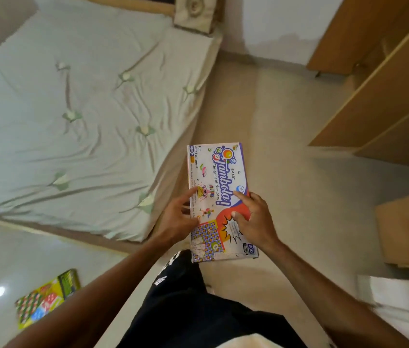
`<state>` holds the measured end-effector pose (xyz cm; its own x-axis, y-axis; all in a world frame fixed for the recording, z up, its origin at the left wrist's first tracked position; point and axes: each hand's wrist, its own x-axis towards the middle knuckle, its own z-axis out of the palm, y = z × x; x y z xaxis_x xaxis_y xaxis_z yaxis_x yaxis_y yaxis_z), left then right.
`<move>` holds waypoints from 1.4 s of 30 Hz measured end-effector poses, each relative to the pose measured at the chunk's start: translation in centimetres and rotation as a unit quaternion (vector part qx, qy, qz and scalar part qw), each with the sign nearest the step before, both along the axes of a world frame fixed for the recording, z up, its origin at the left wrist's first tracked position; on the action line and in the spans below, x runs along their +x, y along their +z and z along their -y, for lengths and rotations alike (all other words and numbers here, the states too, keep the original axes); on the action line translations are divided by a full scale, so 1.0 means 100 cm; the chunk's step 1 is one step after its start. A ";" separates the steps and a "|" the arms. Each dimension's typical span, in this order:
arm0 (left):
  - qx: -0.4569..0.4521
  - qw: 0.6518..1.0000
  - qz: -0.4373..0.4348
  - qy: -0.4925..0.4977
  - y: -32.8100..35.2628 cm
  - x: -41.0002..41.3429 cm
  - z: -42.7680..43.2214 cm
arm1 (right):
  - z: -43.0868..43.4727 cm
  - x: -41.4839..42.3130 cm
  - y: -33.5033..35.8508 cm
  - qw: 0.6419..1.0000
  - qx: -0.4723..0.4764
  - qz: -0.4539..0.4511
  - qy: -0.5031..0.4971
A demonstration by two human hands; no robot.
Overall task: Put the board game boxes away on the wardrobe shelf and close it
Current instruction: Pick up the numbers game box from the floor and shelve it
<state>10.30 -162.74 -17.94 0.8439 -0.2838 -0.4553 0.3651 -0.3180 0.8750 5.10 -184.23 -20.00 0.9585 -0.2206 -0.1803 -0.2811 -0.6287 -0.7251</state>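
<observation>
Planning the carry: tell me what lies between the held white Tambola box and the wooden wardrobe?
Only bare beige floor separates Tambola box and wardrobe, head view.

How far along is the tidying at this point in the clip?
Early. Nothing visibly shelved yet. In hand: both the left hand and right hand hold the Tambola box. Left: a second game box lies on the floor, and the wardrobe at right stands open.
</observation>
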 end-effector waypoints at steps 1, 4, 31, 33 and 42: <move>0.007 1.000 0.004 -0.015 0.000 0.022 0.018 | 0.016 0.017 -0.002 1.000 0.003 0.001 -0.017; 0.021 0.998 0.022 -0.048 -0.003 0.087 0.061 | 0.054 0.069 -0.006 0.999 -0.004 0.006 -0.040; 0.077 0.969 0.084 -0.220 0.032 0.694 0.502 | 0.465 0.612 0.007 0.981 0.015 0.004 -0.196; 0.081 0.967 0.090 -0.226 0.038 0.727 0.534 | 0.496 0.644 0.016 0.980 0.011 0.000 -0.201; 0.042 0.952 0.088 -0.290 0.041 0.897 0.741 | 0.681 0.792 0.017 0.961 -0.014 0.032 -0.275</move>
<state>100.00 -236.89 -13.80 0.6215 -0.6943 -0.3628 -0.0440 -0.4933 0.8687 84.35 -252.37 -18.27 0.7048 -0.7007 -0.1106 -0.5313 -0.4181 -0.7368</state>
